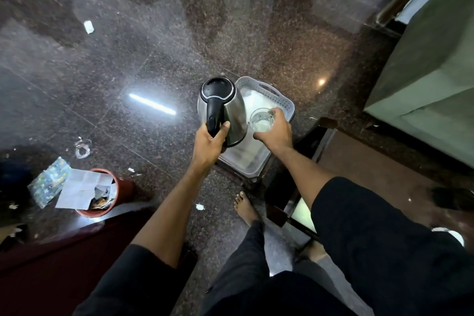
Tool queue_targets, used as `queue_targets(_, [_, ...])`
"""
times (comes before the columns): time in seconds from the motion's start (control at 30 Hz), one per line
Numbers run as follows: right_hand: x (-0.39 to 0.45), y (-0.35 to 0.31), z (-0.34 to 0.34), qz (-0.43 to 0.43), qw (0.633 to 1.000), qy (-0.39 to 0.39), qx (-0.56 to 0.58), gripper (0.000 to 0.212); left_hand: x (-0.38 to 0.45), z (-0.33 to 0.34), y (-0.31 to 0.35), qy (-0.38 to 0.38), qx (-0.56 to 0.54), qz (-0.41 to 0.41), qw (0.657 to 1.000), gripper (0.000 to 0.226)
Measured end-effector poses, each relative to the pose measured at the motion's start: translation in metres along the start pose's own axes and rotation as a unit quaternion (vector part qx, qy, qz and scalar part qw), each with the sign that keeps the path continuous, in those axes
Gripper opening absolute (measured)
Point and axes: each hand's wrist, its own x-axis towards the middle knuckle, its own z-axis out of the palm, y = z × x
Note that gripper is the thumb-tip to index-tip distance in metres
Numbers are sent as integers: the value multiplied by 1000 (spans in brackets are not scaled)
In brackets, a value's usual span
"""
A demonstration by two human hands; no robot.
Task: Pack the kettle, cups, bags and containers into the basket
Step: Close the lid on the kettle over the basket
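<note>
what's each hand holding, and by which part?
Left hand: kettle, by its black handle. Right hand: clear glass cup, gripped around its side.

Speckled granite floor (154, 46) under you.
A red bin (107, 195) sits left; tube-light glare (152, 104) streaks the polish.

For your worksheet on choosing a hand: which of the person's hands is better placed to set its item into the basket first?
Probably the right hand. It holds the glass cup directly over the white basket. The left hand grips the kettle by its handle at the basket's left edge, partly outside.
</note>
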Motion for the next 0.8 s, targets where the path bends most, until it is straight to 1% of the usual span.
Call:
queue_targets(0.03, [0,1,0,-1,1000,5,-1,78,2,7,-3,3,-17,-15,1000,12])
queue_targets(0.13, [3,7,4,-2,1000,11,-7,80,14,28,-11,29,-29,-64,997,25])
queue_targets(0.2, [4,10,6,-1,1000,15,-12,81,20,39,-16,38,-29,-88,995,27])
queue_targets(0.37, [9,20,9,-10,999,7,-33,81,10,56,-40,57,12,-78,995,22])
queue_targets(0.5, [13,27,8,-15,999,-3,-50,83,-5,74,-59,84,11,-117,990,26])
queue_targets(0.57, [14,29,8,-16,999,-8,-51,83,-13,84,-62,82,1,-133,988,29])
queue_targets(0.7, [12,32,12,-8,999,-6,-36,80,-26,98,-61,55,-31,-163,985,30])
queue_targets(0.73, [11,32,12,-5,999,-4,-32,80,-25,98,-60,53,-24,-176,983,32])
queue_targets(0.8, [10,33,11,-1,1000,-7,-29,80,-21,95,-60,46,24,-205,977,38])
